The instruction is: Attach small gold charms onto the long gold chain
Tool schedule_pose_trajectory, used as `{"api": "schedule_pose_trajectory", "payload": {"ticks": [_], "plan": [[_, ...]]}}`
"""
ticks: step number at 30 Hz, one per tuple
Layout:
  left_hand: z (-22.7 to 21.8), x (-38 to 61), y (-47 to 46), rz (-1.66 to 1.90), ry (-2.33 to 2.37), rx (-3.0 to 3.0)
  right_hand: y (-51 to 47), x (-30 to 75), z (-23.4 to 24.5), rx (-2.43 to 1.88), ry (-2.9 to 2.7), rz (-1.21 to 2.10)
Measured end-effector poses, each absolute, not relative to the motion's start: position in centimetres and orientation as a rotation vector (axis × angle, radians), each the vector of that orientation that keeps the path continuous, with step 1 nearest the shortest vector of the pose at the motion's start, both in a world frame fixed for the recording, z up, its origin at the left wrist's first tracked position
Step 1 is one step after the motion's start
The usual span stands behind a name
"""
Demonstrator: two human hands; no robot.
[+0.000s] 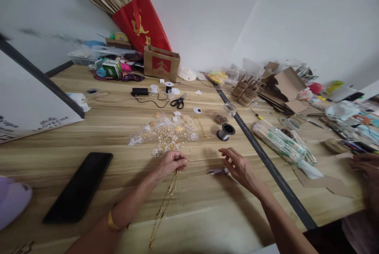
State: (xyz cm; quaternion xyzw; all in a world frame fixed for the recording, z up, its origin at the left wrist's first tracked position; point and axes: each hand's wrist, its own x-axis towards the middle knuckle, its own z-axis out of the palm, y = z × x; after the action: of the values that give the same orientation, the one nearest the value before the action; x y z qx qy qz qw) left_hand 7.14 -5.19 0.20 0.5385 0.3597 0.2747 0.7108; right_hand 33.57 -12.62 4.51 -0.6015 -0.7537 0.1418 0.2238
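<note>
My left hand [171, 163] is pinched closed on one end of a gold chain [166, 206], which trails down over the wood in two strands with small clear beads along it. To the right, my right hand [238, 168] has its fingers apart and slightly curled, with nothing visible in them. Below its fingers lies a small tool with purple-grey tips [216, 171], partly hidden by the hand. Just beyond my left hand spreads a heap of gold and clear beads [168, 139] among small plastic bags. A short gold chain [201, 127] lies right of the heap.
A wire spool [226, 131], a jar of beads [222, 119] and black scissors [179, 101] stand or lie farther back. A black phone [78, 187] is at left. Wrapped sticks [281, 143] lie beyond the dark strip [266, 163]. Another person's hand [365, 165] shows at far right.
</note>
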Motion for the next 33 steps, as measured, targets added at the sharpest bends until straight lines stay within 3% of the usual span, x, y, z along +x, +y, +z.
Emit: {"api": "schedule_pose_trajectory", "payload": {"ticks": [9, 17, 33], "plan": [[1.0, 6.6, -5.1, 0.594, 0.789, 1.163, -16.3, 37.4, 2.6, -1.763, -2.406, 0.124], [1.4, 6.4, -4.9, 0.569, 0.773, 1.186, -16.7, 37.6, 2.6, -1.835, -2.401, 0.197], [1.0, 6.7, -4.8, 0.707, 0.807, 0.903, -17.0, 32.2, 3.9, -1.533, -1.721, 1.200]]}}
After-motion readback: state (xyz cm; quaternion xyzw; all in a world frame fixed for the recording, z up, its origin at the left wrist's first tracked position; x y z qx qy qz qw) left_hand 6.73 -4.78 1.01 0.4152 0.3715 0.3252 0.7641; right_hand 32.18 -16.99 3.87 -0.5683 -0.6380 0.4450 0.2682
